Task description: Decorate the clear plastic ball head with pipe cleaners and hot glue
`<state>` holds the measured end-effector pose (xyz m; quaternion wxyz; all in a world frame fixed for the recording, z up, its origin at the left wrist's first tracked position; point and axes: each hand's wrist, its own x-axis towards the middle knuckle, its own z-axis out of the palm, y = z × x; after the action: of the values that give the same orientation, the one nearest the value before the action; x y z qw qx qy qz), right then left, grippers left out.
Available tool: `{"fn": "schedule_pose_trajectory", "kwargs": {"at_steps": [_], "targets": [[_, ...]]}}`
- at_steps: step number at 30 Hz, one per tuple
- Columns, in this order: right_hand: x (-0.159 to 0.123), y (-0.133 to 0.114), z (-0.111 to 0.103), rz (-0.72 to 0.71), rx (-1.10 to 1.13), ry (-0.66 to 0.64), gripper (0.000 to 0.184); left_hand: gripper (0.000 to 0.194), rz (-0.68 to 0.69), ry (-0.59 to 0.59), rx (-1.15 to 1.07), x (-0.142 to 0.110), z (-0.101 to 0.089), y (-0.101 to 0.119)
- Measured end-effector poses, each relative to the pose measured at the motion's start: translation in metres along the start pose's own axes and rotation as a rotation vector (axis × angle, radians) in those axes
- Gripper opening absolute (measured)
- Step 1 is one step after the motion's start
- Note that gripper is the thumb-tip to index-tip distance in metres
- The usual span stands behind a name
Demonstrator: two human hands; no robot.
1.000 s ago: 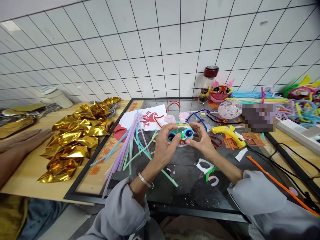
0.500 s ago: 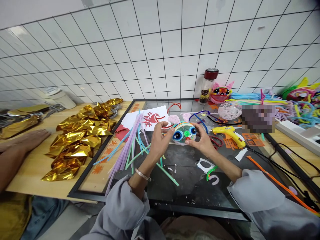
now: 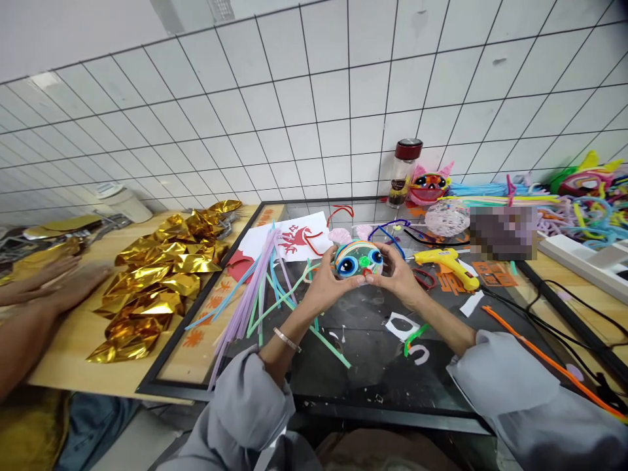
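Between my two hands is a small craft animal face (image 3: 362, 252) with big blue eyes, a green nose, a red mouth and rainbow stripes on top. My left hand (image 3: 324, 281) grips its left side, thumb along the lower edge. My right hand (image 3: 398, 275) grips the right side, and the two thumbs nearly meet below the mouth. Just behind it lie pink scalloped pieces (image 3: 340, 236). To the left of my left hand spreads a bundle of pale purple pipe cleaners (image 3: 245, 294), with blue and green ones beside it. A yellow glue gun (image 3: 449, 263) lies right of my right hand.
Crumpled gold foil (image 3: 161, 271) covers the table at left, near another person's hands (image 3: 81, 288). A glass bottle (image 3: 403, 173) and a finished pink craft face (image 3: 430, 186) stand at the back. Black cables (image 3: 544, 314) and an orange pipe cleaner (image 3: 527, 347) run along the right.
My left hand has shifted its hold, its thumb now along the face's lower edge toward my right thumb. The other person's second hand has come into view at left.
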<state>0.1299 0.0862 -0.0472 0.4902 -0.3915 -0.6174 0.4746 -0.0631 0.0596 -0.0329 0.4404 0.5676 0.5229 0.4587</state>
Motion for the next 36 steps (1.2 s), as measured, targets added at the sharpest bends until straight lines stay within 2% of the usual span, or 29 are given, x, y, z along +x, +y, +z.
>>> {"fn": "schedule_pose_trajectory", "kwargs": {"at_steps": [3, 5, 8, 11, 17, 23, 27, 31, 36], "targets": [[0.000, -0.004, 0.000, 0.018, 0.087, -0.025, 0.077, 0.106, 0.013, 0.020, -0.004, 0.004, 0.002, -0.006], [0.000, -0.006, 0.000, 0.016, 0.140, -0.025, 0.073, 0.099, 0.018, -0.015, -0.003, 0.006, 0.003, -0.006], [0.000, -0.011, -0.002, 0.027, 0.190, -0.004, 0.063, 0.085, 0.022, -0.072, -0.035, 0.007, 0.004, 0.000], [0.001, -0.017, -0.004, 0.039, 0.243, 0.032, 0.055, 0.080, 0.017, -0.054, -0.098, 0.007, 0.004, 0.008], [0.003, -0.020, -0.008, 0.027, 0.303, 0.052, 0.044, 0.081, -0.118, -0.064, -0.163, 0.004, 0.001, 0.014], [0.008, -0.015, -0.017, 0.056, 0.089, 0.087, 0.043, 0.084, 0.010, 0.007, 0.069, 0.013, 0.003, 0.008], [0.010, -0.013, -0.018, 0.045, 0.065, 0.054, 0.042, 0.088, 0.053, -0.028, 0.214, 0.017, 0.006, 0.008], [0.010, -0.011, -0.017, 0.025, 0.064, 0.070, 0.042, 0.097, 0.114, 0.009, 0.188, 0.022, 0.007, 0.002], [0.010, -0.006, -0.017, 0.037, 0.075, 0.089, 0.043, 0.101, 0.181, 0.014, 0.020, 0.028, 0.007, -0.010]]}}
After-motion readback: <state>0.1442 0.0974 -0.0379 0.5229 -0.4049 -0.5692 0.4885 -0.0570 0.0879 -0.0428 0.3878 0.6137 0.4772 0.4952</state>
